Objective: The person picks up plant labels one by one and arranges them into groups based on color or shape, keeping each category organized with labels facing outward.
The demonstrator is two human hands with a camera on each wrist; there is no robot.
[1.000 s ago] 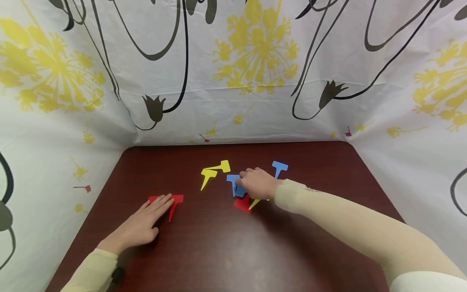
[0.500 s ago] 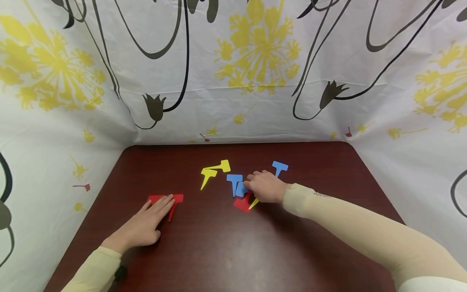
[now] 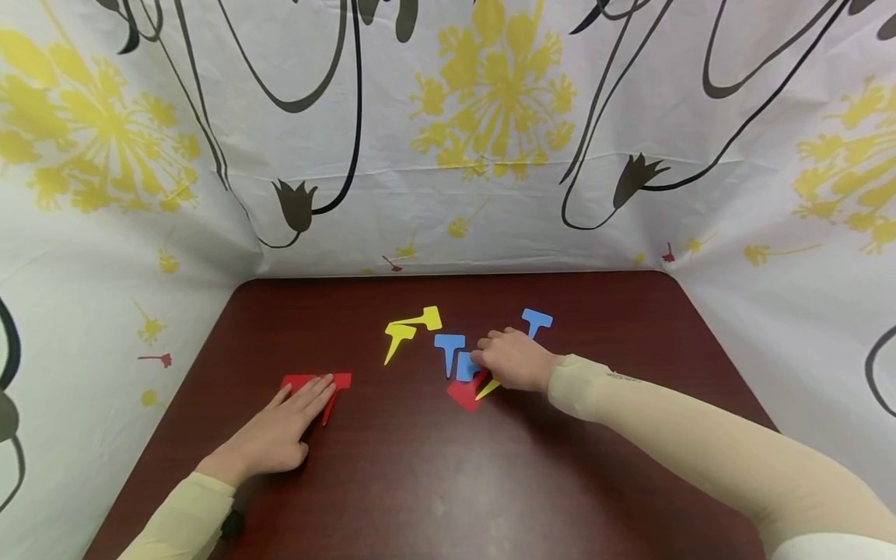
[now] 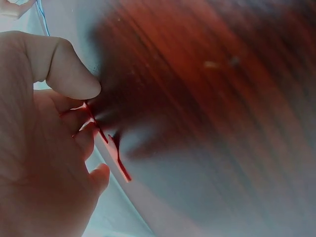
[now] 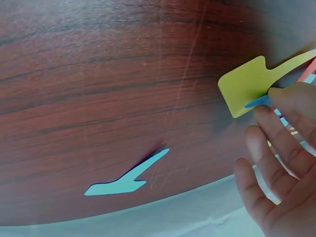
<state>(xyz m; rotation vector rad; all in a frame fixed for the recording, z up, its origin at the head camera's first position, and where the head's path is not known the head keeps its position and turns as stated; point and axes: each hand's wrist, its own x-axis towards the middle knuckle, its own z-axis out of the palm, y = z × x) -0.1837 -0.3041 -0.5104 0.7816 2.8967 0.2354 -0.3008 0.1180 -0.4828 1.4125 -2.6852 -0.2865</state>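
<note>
My left hand lies with straight fingers over red T-shaped plant labels at the table's left; how many it covers is hidden. Their red edge shows past the fingers in the left wrist view. Near the middle, my right hand pinches a blue plant label, whose stem tip pokes out between thumb and forefinger. Beneath that hand lie a red label and a yellow one, partly covered. Another blue label is just left of the held one.
Two yellow labels lie left of the middle, further back. Behind my right hand is one more blue label. A white patterned cloth closes in the dark wooden table at the back and sides.
My right hand has shifted a little to the right, and the blue label in it has come away from its blue neighbour. My left hand stays on the red labels.
</note>
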